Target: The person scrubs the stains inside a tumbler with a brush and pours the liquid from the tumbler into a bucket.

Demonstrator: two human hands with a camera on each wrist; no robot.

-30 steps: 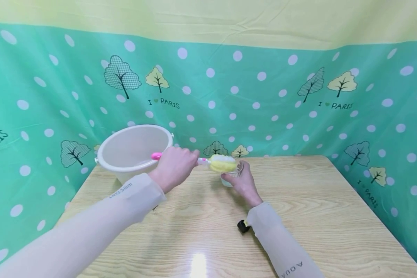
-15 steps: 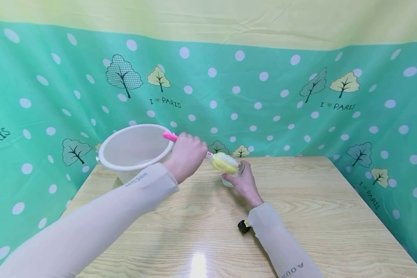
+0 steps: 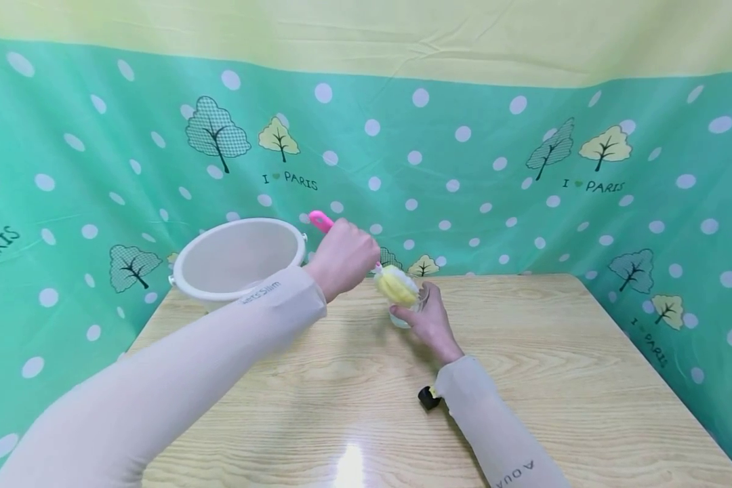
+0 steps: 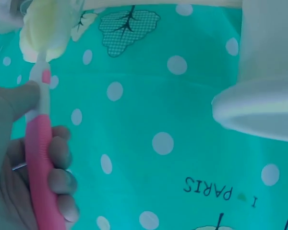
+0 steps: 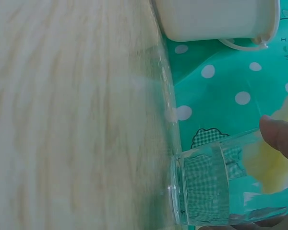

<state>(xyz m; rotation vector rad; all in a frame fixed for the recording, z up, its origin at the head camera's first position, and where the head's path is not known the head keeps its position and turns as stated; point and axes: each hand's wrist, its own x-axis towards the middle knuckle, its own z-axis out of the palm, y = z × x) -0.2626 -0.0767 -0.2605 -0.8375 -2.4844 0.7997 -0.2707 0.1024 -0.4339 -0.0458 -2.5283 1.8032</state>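
Observation:
My left hand (image 3: 344,259) grips a cup brush by its pink handle (image 4: 41,163), fingers wrapped around it and thumb along the white neck. The brush slants down to the right, and its yellow and white sponge head (image 3: 396,285) is at the mouth of a clear drinking glass (image 5: 206,182). Through the glass wall, the right wrist view shows part of the yellow sponge inside. My right hand (image 3: 432,318) holds the glass around its upper part, thumb on the near side. The glass's thick base is down at the table in the head view.
A white bucket (image 3: 238,254) stands at the back left of the wood-grain table (image 3: 524,325), close behind my left forearm. A green dotted curtain (image 3: 476,156) hangs behind and along both sides. A small black device (image 3: 428,398) is at my right cuff.
My left hand has moved right and up, tipping the brush from nearly level to a steep slant. The sponge head has gone lower into the glass mouth. My right hand and the glass stay put.

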